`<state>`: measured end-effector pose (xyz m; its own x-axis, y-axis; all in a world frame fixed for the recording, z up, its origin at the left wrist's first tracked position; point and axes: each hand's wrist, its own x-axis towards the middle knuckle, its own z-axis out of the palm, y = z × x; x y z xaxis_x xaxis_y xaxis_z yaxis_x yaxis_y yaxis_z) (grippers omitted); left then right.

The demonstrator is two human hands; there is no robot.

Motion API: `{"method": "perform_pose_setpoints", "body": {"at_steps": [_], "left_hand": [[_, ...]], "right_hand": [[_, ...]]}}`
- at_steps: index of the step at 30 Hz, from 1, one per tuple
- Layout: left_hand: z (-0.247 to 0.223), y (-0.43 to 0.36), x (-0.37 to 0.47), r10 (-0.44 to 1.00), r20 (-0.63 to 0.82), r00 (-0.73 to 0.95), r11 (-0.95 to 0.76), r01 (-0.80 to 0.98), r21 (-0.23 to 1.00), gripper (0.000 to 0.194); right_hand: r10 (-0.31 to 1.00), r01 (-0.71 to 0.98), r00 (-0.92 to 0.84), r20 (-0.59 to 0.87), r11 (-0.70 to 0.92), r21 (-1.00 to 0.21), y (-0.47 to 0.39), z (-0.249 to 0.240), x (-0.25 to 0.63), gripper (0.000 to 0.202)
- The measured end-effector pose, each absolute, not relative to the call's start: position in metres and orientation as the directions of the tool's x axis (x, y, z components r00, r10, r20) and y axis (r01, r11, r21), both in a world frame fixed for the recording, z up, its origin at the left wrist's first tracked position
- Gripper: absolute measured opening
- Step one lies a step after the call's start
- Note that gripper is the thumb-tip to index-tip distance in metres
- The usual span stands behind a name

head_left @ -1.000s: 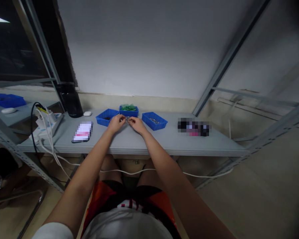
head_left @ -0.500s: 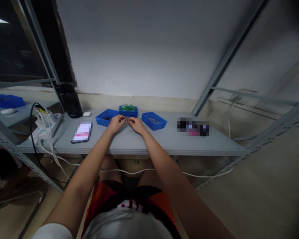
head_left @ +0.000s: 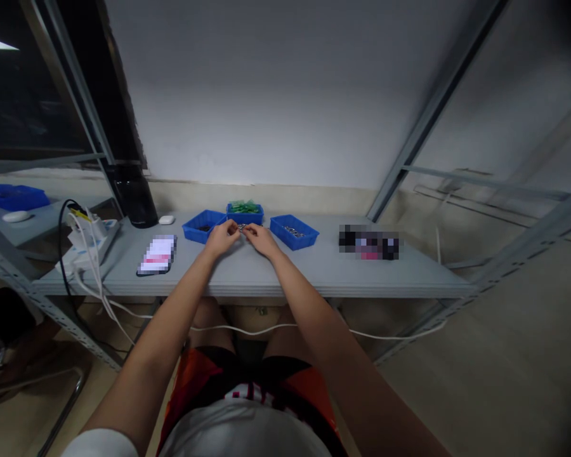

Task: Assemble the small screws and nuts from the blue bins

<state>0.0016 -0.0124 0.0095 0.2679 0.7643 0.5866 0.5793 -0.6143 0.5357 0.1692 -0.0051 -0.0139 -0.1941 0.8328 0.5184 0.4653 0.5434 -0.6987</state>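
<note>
step in hand looks like fine fingertip work: l hand point(head_left: 223, 237) & r hand point(head_left: 261, 239) nearly meet at small shiny bits point(head_left: 242, 226) btwn them, can't tell if either's pinched on one; next move prob. calls for tiny, steady finger motion. from the bits, l tray point(head_left: 194, 235), back tray point(head_left: 245, 218) & r tray point(head_left: 303, 242) crowd 10, 12 & 3 o'clock, so more room's on the tabletop point(head_left: 342, 271) approx 4, w/ its front edge at 6.

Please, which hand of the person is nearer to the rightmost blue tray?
Right. The right hand is just to the left of the rightmost blue tray; the left hand is farther left, on the right hand's other side.
</note>
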Motion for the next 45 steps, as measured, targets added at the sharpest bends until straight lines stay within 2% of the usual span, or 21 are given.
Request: {"method": "perform_pose_setpoints", "body": {"at_steps": [8, 19, 30, 40, 45], "left_hand": [[0.001, -0.002, 0.0, 0.76, 0.534, 0.37, -0.641, 0.565, 0.52, 0.024], [0.003, -0.005, -0.001, 0.741, 0.542, 0.396, -0.664, 0.554, 0.503, 0.021], [0.002, -0.004, 0.0, 0.761, 0.532, 0.372, -0.635, 0.592, 0.495, 0.022], [0.003, -0.009, 0.0, 0.754, 0.521, 0.4, -0.647, 0.587, 0.487, 0.015], [0.005, -0.014, 0.001, 0.752, 0.502, 0.427, -0.652, 0.598, 0.467, 0.014]], "right_hand": [[0.835, 0.455, -0.172, 0.522, 0.538, -0.71, -0.006, -0.013, 0.169, 0.027], [0.81, 0.457, -0.246, 0.533, 0.582, -0.673, -0.009, -0.011, 0.169, 0.026], [0.83, 0.465, -0.235, 0.507, 0.554, -0.691, -0.002, -0.016, 0.169, 0.017], [0.813, 0.416, -0.196, 0.548, 0.575, -0.705, -0.007, -0.012, 0.167, 0.022], [0.816, 0.443, -0.171, 0.553, 0.565, -0.696, -0.004, -0.014, 0.168, 0.022]]}}
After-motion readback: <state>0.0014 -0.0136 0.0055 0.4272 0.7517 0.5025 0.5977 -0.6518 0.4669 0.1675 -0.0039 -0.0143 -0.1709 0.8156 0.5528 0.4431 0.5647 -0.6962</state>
